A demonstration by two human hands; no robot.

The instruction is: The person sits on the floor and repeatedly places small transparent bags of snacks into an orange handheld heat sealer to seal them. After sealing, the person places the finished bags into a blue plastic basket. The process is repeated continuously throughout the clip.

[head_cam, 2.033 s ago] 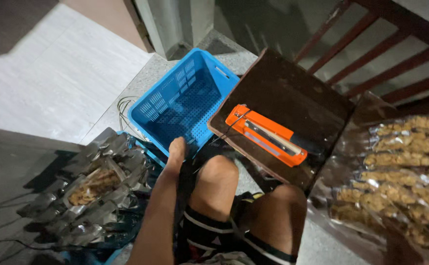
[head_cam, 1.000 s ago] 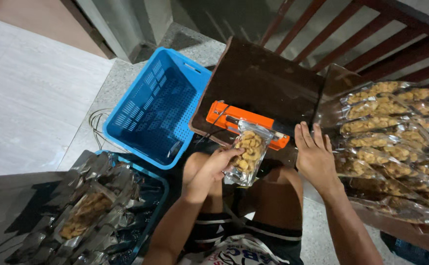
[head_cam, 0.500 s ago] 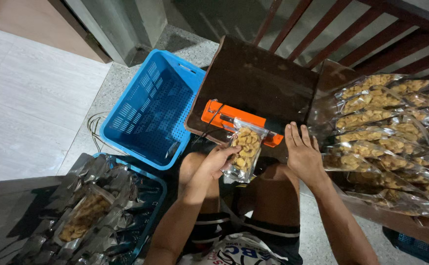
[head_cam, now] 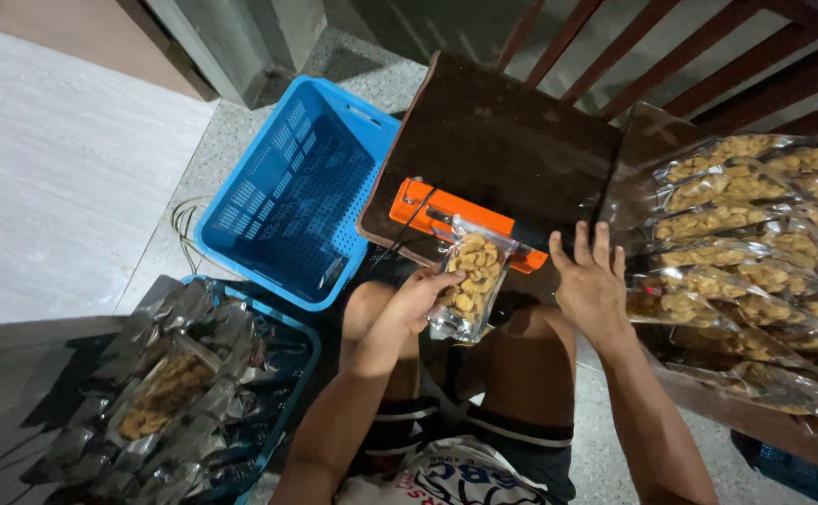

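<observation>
My left hand (head_cam: 420,297) grips a clear bag of yellow snack pieces (head_cam: 471,279) by its side, with the bag's top edge lying on the orange heat sealer (head_cam: 456,220). The sealer sits on a dark brown board (head_cam: 507,150) in front of my knees. My right hand (head_cam: 591,281) lies flat with fingers spread, pressing on the right end of the sealer, next to a heap of filled snack bags (head_cam: 746,243).
A blue plastic basket (head_cam: 287,196) stands to the left of the board. A second basket at lower left (head_cam: 185,393) holds several silvery snack bags. Brown chair rails (head_cam: 708,56) run along the top right. A cable (head_cam: 183,224) lies on the floor.
My left hand brought a snack bag up from the lower left and set its top on the sealer. My right hand came in and settled on the sealer's right end.
</observation>
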